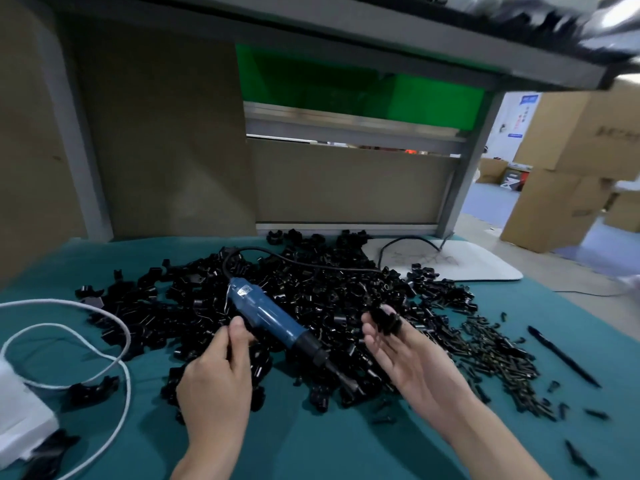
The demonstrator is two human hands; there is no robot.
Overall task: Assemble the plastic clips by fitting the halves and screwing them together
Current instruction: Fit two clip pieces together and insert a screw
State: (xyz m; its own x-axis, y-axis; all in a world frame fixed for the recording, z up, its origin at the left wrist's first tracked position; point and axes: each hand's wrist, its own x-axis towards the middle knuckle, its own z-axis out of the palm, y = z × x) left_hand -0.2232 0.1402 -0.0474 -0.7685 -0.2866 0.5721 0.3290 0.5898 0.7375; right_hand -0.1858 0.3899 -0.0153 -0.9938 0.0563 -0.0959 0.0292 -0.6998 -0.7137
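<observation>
Black moulded-plastic clip halves [311, 292] lie in a loose heap on the teal cloth-covered bench [311, 445], and one of them, a black plastic clip piece [385, 322], sits up at the tips of my right hand [408, 362], palm turned up, thumb and fingers curled round it. My left hand [216, 372] hovers at the near edge of the heap with thumb pressed towards forefinger; something dark shows between them, but I cannot tell whether it is a held part or the pile behind. These pieces look light and stiff with glossy, likely slippery faces, so I judge it best to pinch one by its flat outer sides, keeping the mating edge and screw hole free. Lying across the heap between my hands is the blue-bodied electric screwdriver with a black nose [266, 317], heavier-looking and best gripped round its barrel. Small dark screws [495, 362] are scattered to the right, fiddly to pick up singly, with a slim black pen [562, 356] beyond and a white braided cord [104, 341] looping on the left.
</observation>
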